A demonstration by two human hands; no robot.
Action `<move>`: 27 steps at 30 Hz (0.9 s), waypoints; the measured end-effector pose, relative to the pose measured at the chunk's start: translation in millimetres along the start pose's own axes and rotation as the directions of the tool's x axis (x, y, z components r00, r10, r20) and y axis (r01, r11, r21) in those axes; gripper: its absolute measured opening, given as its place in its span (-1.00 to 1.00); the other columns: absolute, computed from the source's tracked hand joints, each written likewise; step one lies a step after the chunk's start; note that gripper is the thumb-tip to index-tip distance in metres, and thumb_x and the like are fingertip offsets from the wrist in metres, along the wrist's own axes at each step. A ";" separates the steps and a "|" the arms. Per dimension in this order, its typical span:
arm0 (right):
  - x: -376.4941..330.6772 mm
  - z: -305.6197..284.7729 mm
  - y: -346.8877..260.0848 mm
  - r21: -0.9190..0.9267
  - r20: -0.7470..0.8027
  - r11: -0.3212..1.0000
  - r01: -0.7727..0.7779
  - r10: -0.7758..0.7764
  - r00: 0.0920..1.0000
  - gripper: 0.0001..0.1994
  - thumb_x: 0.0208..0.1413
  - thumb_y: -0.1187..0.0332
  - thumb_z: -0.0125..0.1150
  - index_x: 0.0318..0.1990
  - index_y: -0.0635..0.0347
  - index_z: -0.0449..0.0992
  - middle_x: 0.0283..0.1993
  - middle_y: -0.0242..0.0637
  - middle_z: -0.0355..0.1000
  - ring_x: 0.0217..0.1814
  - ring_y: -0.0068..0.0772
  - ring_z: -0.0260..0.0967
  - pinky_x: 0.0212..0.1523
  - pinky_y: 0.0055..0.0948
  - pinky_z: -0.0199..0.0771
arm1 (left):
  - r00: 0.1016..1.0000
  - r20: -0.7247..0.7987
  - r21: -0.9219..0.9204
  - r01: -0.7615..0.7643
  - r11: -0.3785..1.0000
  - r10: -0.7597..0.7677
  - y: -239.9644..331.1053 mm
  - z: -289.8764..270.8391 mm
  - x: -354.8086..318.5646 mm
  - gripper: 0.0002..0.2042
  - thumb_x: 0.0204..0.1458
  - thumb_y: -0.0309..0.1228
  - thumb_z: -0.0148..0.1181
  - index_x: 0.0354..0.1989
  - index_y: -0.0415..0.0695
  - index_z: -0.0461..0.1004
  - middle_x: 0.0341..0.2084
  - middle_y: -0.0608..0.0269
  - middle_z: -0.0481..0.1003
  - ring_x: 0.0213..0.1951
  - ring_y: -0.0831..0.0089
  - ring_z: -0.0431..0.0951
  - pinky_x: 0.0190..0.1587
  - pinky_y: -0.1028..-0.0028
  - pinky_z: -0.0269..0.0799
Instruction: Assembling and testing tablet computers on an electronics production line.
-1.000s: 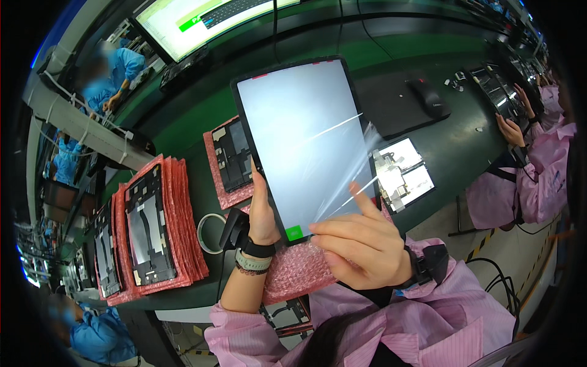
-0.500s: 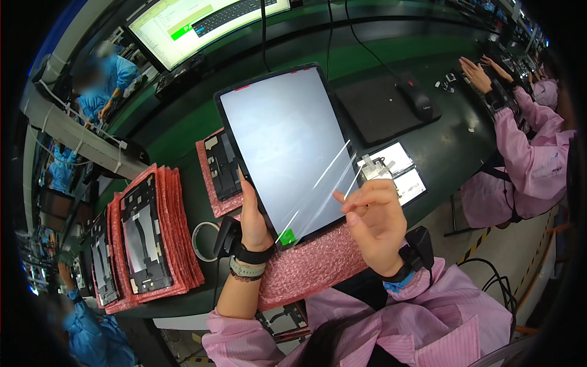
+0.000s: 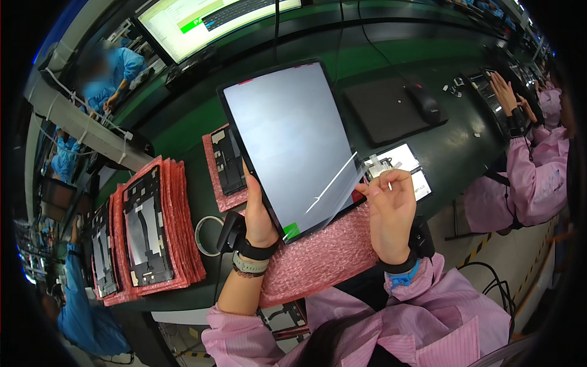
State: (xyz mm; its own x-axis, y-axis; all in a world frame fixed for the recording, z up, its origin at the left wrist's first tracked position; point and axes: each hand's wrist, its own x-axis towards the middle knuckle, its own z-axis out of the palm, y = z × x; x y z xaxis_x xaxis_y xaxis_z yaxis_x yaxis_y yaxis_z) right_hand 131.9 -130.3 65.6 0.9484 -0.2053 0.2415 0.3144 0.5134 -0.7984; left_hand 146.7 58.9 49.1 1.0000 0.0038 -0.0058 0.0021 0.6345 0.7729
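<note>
Tablet point(image 3: 287, 134) lower end btwn hands point(image 3: 260, 220)

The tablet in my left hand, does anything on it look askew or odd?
Yes: clear film at lower right of the tablet looks creased and partly lifted near your right hand, instead of lying flat.

The tablet's screen point(image 3: 284, 134) looks smooth and glassy, and the clear film point(image 3: 335, 194) over its lower part is thin, glossy plastic with bright streaks. The pink bubble wrap point(image 3: 318, 263) is shiny, bumpy plastic. The mouse pad point(image 3: 382, 119) looks matt; the bench top point(image 3: 455, 137) is smooth with a low sheen, and the pinstriped sleeve point(image 3: 244, 336) is soft woven cloth
</note>
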 end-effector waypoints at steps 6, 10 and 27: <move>3.9 -1.8 -3.7 0.141 -0.057 0.967 -0.211 0.221 0.974 -0.69 0.03 0.59 0.08 -0.07 0.27 0.21 -0.19 -0.32 0.16 -0.24 -0.53 0.24 -0.13 -0.40 0.39 | 0.993 0.025 0.085 -0.114 0.990 0.113 1.1 8.5 -0.7 -0.51 0.23 -0.04 -0.37 0.25 -0.02 0.03 0.09 0.19 0.26 0.06 0.33 0.33 0.08 0.35 0.27; 5.5 -7.9 -3.2 0.109 0.033 0.966 -0.233 0.230 0.973 -0.67 0.03 0.57 0.11 -0.04 0.28 0.22 -0.18 -0.31 0.19 -0.23 -0.51 0.26 -0.23 -0.51 0.33 | 0.993 0.015 0.091 -0.121 0.989 0.120 4.5 11.6 -1.4 -0.49 0.23 -0.03 -0.37 0.24 -0.06 0.04 0.09 0.18 0.26 0.06 0.33 0.33 0.08 0.34 0.27; -30.7 16.8 -14.0 -0.282 0.342 0.959 -0.030 0.129 0.931 -0.67 -0.04 0.66 0.07 -0.04 0.36 0.41 -0.31 -0.34 0.33 -0.30 -0.56 0.28 -0.25 -0.60 0.29 | 0.999 -0.017 -0.118 0.043 0.992 -0.046 2.5 1.0 1.9 -0.47 0.20 0.01 -0.33 0.17 -0.14 0.17 0.04 0.16 0.33 0.03 0.27 0.37 0.08 0.29 0.27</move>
State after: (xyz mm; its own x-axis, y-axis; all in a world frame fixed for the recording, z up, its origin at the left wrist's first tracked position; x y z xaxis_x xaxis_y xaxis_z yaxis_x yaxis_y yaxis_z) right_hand 99.0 -117.1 78.6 0.9371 0.1598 0.3102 0.2623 0.2639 -0.9282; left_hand 148.6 59.7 51.6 0.9986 -0.0124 -0.0517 0.0448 0.7209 0.6916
